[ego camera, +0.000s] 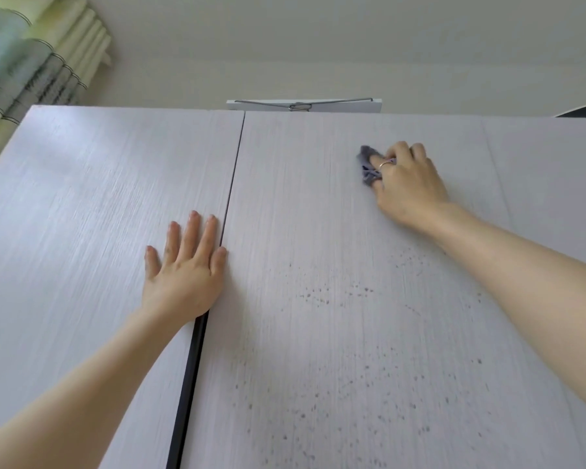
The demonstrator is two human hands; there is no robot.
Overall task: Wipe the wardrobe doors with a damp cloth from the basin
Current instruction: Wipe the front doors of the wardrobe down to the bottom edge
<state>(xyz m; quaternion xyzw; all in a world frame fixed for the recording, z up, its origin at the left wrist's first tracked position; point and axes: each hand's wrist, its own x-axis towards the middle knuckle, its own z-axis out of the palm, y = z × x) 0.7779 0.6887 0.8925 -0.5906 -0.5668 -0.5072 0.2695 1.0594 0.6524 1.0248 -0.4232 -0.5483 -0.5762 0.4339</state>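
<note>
I am standing in a home bedroom: pale woodgrain wardrobe doors [352, 231] are filling my view, pleated green curtains [31, 59] are hanging at the wardrobe's upper left corner.

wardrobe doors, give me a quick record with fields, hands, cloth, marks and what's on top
left hand: left hand flat on the left door, fingers straight, beside the gap between doors
right hand: right hand holds the cloth against the middle door, high up
cloth: small, grey-purple, bunched
marks: dark specks scattered on the middle door below the cloth
on top: wire hanger lying on a white board
far left: curtain
</note>
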